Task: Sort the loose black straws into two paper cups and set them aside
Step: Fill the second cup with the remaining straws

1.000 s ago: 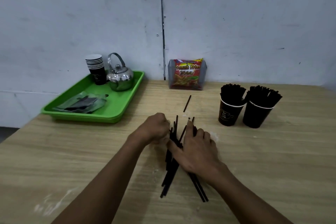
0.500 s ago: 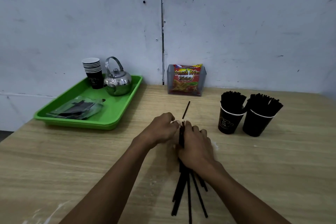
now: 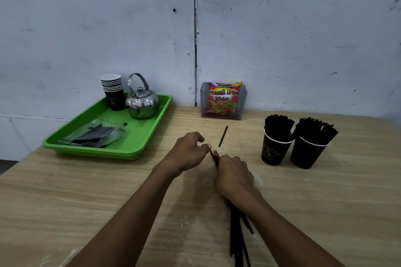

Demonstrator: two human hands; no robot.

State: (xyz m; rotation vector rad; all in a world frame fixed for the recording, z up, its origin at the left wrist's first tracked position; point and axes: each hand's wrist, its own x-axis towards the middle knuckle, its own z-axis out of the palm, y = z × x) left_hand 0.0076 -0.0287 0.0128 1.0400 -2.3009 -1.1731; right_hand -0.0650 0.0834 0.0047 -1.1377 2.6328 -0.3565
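My right hand (image 3: 234,176) is closed around a bundle of black straws (image 3: 237,236) at the table's middle; their near ends trail toward me and the far tips stick out past my fingers. My left hand (image 3: 188,151) sits just left of those tips, its fingertips touching or almost touching them; I cannot tell which. One single black straw (image 3: 223,136) lies on the table beyond my hands. Two black paper cups, a left cup (image 3: 273,151) and a right cup (image 3: 306,154), stand at the right, both packed with upright black straws.
A green tray (image 3: 147,136) at the back left carries a stack of paper cups (image 3: 112,91), a steel kettle (image 3: 142,102) and a plastic packet (image 3: 95,133). A clear holder with a red snack bag (image 3: 223,101) stands against the wall.
The spread straws have been drawn together into one bundle in my right hand. My left hand has shifted from the pile to the straw tips.
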